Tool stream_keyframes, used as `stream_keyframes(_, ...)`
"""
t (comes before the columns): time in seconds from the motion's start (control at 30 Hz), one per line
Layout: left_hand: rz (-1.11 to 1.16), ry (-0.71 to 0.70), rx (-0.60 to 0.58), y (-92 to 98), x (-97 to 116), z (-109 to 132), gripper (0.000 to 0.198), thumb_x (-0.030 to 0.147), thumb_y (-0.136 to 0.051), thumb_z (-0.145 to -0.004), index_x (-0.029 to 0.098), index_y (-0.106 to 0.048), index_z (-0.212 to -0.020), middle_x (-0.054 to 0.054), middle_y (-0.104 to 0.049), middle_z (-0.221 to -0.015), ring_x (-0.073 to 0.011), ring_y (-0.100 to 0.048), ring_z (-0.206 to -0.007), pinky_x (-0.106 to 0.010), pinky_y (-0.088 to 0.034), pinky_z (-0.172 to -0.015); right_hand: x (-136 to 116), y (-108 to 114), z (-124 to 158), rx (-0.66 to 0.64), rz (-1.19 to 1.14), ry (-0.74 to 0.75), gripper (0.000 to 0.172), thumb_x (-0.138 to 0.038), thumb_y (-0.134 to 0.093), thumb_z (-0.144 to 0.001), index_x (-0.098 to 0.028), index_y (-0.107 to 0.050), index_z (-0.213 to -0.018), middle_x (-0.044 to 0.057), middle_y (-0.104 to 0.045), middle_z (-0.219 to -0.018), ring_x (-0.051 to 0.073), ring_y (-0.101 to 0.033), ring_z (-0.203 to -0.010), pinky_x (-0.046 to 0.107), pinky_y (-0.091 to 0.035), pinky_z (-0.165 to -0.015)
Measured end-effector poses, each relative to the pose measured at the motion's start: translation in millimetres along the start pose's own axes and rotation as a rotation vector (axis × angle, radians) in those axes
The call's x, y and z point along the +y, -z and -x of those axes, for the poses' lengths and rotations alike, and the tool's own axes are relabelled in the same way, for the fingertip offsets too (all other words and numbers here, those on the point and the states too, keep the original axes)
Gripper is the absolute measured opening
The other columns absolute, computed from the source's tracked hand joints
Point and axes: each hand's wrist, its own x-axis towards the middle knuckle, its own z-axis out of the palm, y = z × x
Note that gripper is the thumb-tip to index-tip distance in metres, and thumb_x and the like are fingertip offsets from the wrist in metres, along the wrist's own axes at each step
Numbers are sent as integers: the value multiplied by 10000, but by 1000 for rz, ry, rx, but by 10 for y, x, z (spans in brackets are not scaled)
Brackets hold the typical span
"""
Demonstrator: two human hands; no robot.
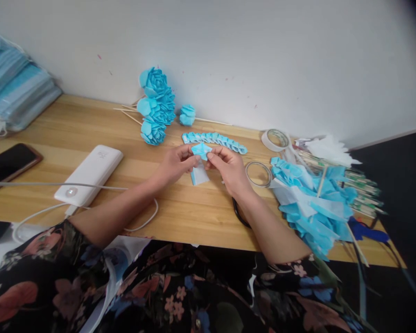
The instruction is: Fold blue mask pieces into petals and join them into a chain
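Observation:
Between the fingertips of both hands is a small folded piece of light blue material (201, 150). My left hand (176, 163) pinches its left side, and my right hand (228, 165) pinches its right side. On the wood just below lies a blue and white strip (200, 175). Behind my fingers, a curved row of small folded blue pieces (215, 138) rests on the table. Farther back are a bunch of blue flowers on sticks (156, 106) and a single blue flower (187, 114) with a thin stick beside it.
A white power bank (92, 173) with a cable and a phone (10, 162) lie left, below stacked blue masks (17, 88). On the right are a white tape roll (275, 139), a thin ring (259, 174), crumpled blue scraps (308, 203) and a blue-handled tool (369, 231).

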Motion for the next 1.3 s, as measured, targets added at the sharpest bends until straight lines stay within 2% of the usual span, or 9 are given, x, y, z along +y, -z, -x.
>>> stream_keyframes(0.17,55,52,0,-13,-6,3,200,328,-734,-776,168,-614,-762,12,-641,-675,-79,-554,-548,-214,-464,-548,-1,14,-2,-7,50,5,234,-435,-737,-823,-220,-646,-802,-37,-662,-662,112,-605,-647,300,-524,-732)
stream_keyframes(0.37,69,93,-45,0,14,19,271,404,-708,-841,167,-617,-745,-15,-642,-673,-95,-576,-581,-218,-478,-572,25,26,-16,8,80,-2,230,-440,-724,-835,-220,-656,-828,-36,-658,-673,117,-612,-662,305,-533,-744)
stream_keyframes(0.53,141,131,-2,-13,10,10,283,412,-726,-837,167,-636,-948,9,-648,-677,-98,-568,-545,-215,-465,-531,25,18,-14,9,26,10,197,-392,-741,-828,-213,-666,-797,-35,-665,-655,107,-592,-645,282,-506,-714)
stream_keyframes(0.63,200,130,32,-16,-14,5,345,489,-679,-888,170,-631,-1011,2,-655,-685,-111,-581,-548,-225,-469,-528,30,18,-11,6,16,8,200,-396,-750,-825,-214,-672,-801,-36,-669,-654,111,-599,-645,287,-509,-719)
stream_keyframes(0.8,160,6,209,25,-57,-6,343,499,-692,-906,178,-617,-814,21,-572,-614,-89,-522,-528,-217,-428,-531,46,23,-15,12,30,-16,219,-425,-754,-819,-220,-677,-821,-34,-675,-662,120,-611,-653,305,-528,-736)
stream_keyframes(0.9,128,-7,235,44,-52,-15,403,528,-692,-904,178,-596,-728,18,-549,-618,-83,-502,-546,-223,-428,-553,45,24,-18,11,32,-17,225,-429,-761,-816,-222,-672,-811,-33,-678,-661,120,-612,-655,305,-527,-736)
stream_keyframes(1.0,126,10,201,37,-31,-28,399,552,-712,-867,172,-622,-785,1,-597,-714,-98,-552,-636,-226,-465,-605,32,24,-17,-3,35,-12,237,-437,-768,-816,-224,-664,-805,-35,-676,-662,116,-609,-649,304,-523,-739)
stream_keyframes(1.17,105,49,66,11,-9,-44,483,476,-804,-749,189,-598,-1078,-19,-683,-945,-134,-636,-811,-234,-497,-673,14,19,-3,-30,65,-20,245,-451,-754,-819,-226,-662,-791,-30,-674,-661,120,-610,-657,300,-517,-720)
stream_keyframes(1.3,123,39,-10,23,-39,-60,500,391,-866,-669,189,-576,-1024,-8,-685,-934,-128,-634,-813,-247,-495,-725,31,19,7,-51,66,-16,221,-437,-748,-821,-226,-684,-806,-30,-676,-662,119,-614,-658,298,-513,-716)
